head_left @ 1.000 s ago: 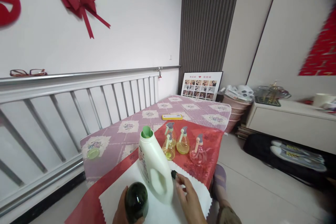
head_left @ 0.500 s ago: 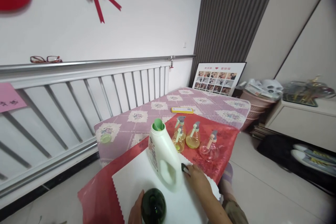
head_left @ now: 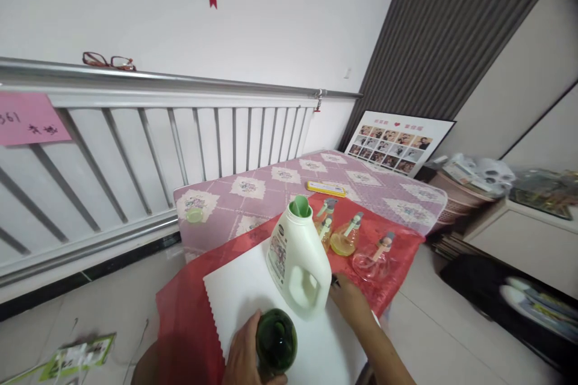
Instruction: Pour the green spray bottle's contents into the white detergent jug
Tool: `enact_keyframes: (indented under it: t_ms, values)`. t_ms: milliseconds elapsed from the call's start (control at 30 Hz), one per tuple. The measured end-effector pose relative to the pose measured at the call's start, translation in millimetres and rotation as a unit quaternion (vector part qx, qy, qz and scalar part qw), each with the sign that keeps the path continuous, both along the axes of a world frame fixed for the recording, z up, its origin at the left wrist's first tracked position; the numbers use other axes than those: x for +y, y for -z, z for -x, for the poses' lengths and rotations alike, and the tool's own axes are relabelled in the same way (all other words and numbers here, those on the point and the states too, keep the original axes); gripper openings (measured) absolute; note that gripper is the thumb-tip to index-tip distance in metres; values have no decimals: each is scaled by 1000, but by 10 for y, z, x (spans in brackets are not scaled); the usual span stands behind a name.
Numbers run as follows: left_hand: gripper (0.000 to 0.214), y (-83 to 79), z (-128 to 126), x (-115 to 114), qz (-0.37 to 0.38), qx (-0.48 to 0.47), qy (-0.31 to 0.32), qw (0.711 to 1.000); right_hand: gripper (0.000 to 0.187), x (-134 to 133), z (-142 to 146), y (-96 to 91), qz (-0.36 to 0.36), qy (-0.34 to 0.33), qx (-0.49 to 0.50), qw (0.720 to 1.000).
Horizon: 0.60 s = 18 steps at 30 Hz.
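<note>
In the head view, my left hand (head_left: 246,352) is wrapped round a dark green, shiny, round vessel (head_left: 276,340) at the lower middle; its round end faces me. A cream-white jug (head_left: 300,258) with a green spout in its open neck stands upright on a white sheet (head_left: 246,286). My right hand (head_left: 347,299) is beside the jug's handle side, its fingers closed on a small black object (head_left: 335,280) that is mostly hidden. Just past the jug are several clear pump bottles, one with yellow liquid (head_left: 345,243) and one clear one (head_left: 371,262) at the right.
A red cloth (head_left: 185,307) lies under the sheet, over a floral purple tablecloth (head_left: 266,186). On that are a yellow-edged box (head_left: 326,189) and a pale green round cap (head_left: 194,215). A white radiator (head_left: 198,138) runs behind the table; a photo board (head_left: 397,141) leans at the back.
The view has turned left and down, so the table sits further right in it. More of my left hand shows round the green vessel. My right hand stays beside the jug.
</note>
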<state>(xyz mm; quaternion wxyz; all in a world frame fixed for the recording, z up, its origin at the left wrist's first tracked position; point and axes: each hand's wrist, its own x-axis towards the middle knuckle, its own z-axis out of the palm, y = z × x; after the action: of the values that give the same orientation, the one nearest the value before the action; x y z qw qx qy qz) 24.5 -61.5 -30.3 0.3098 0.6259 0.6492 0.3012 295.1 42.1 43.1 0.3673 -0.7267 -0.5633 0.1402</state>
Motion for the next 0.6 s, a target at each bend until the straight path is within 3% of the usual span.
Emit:
enact_keyframes:
  t_ms: [133, 200, 267, 300, 333, 467, 600]
  values:
    - [97, -24, -19, -27, -1, 0, 2, 1000, 29, -223, -140, -293, -28, 50, 122, 991]
    - [95, -23, -14, -36, -18, 1, 7, 1000, 38, -402, -113, -494, -62, 65, 222, 971]
    - [94, -20, 9, -36, -28, 2, 13, 1000, 33, -588, 11, -692, -111, 75, 434, 891]
    - [94, -21, 27, -34, -24, 2, 21, 999, 31, -671, 104, -778, -116, 72, 485, 864]
    - [94, -24, 47, -29, -13, 0, 35, 999, 31, -744, 210, -853, -110, 56, 505, 854]
    - [95, -65, 114, -15, 32, -1, 83, 996, 37, -879, 665, -1038, -91, 31, 502, 860]
    - [94, -149, 104, -13, 18, -2, 78, 997, 43, -835, 1014, -1106, -94, 6, 509, 856]
